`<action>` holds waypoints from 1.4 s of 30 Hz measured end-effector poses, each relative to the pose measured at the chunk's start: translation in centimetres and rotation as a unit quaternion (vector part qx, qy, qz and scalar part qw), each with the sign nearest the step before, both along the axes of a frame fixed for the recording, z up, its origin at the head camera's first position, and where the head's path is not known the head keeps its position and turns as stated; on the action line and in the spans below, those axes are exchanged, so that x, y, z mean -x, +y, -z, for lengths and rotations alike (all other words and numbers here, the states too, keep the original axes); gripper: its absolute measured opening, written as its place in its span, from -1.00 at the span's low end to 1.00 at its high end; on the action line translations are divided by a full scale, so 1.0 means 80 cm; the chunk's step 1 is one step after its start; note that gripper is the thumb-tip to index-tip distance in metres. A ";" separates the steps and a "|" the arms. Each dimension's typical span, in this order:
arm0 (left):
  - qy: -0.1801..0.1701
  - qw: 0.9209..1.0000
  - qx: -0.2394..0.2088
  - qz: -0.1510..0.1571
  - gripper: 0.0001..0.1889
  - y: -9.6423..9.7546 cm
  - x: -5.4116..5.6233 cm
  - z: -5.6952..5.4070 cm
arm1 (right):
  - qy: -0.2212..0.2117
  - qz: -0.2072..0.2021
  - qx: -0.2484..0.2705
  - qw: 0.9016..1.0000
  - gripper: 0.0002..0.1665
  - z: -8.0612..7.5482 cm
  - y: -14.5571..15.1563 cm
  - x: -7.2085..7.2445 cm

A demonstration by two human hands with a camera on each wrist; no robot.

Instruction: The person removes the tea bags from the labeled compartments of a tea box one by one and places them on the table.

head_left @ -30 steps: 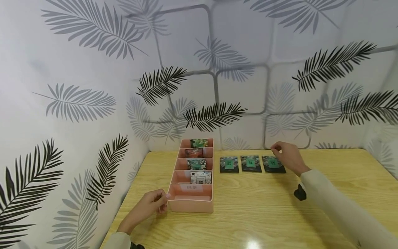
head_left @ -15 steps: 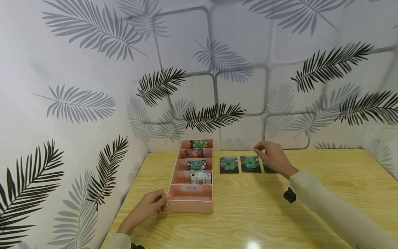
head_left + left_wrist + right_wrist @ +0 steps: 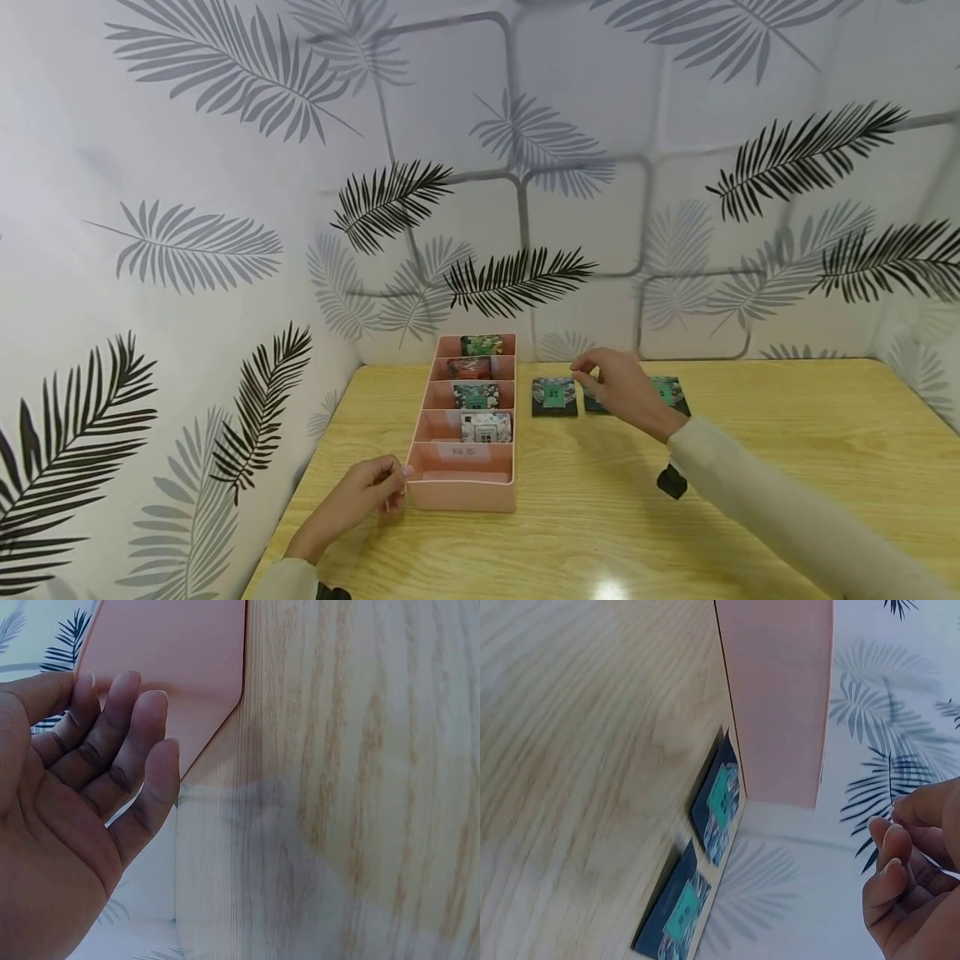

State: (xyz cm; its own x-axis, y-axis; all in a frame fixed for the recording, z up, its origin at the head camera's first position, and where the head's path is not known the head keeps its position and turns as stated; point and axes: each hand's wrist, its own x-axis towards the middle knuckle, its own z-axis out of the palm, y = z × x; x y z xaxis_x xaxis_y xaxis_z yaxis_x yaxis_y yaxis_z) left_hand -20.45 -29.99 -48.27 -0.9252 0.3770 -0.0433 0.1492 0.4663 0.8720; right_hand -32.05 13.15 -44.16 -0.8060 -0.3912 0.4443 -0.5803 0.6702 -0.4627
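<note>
Packets (image 3: 554,395), three dark squares with green labels, lie in a row on the pale wood-grained desk (image 3: 570,533), right of a long pink rectangular box (image 3: 461,497) with five compartments. The right hand (image 3: 621,385) hangs over the row, released, its fingers loosely bent, hiding much of the middle packet from the head view. The left hand (image 3: 372,486) pinches the box's near left corner. Printed sachets (image 3: 486,427) stand in the four farther compartments.
</note>
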 end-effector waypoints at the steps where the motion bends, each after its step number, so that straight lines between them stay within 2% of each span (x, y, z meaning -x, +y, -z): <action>1: 0.000 1.000 -0.001 0.000 -0.57 0.000 0.000 0.000 | -0.003 -0.004 0.000 1.000 -0.85 0.000 -0.004 -0.002; 6: 0.000 1.000 -0.004 0.012 -0.57 -0.001 0.000 0.000 | -0.010 -0.029 0.009 0.999 -0.87 -0.002 -0.027 -0.010; 15: 0.001 1.000 -0.011 0.013 -0.57 -0.002 0.002 0.000 | -0.006 -0.064 0.027 0.998 -0.88 -0.003 -0.070 -0.019; 26: -0.003 1.000 -0.013 0.014 -0.58 -0.003 0.002 0.002 | -0.023 -0.099 -0.015 0.995 -0.93 0.016 -0.106 -0.027; 35: -0.003 1.000 -0.013 0.010 -0.59 -0.004 0.001 0.001 | -0.003 -0.101 -0.078 0.992 -0.91 0.016 -0.123 -0.033; 42: -0.004 1.000 -0.013 0.014 -0.58 -0.004 0.001 0.001 | -0.016 -0.100 -0.098 0.990 -0.92 0.013 -0.136 -0.038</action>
State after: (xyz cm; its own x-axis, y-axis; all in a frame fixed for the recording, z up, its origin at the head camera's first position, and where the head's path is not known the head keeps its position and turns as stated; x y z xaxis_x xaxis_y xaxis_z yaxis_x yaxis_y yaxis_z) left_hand -20.55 -30.29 -48.33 -0.9135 0.4047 -0.0416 0.1545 0.4398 0.8847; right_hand -29.01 2.28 -45.24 -0.7163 -0.6197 0.3207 -0.6975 0.6222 -0.3555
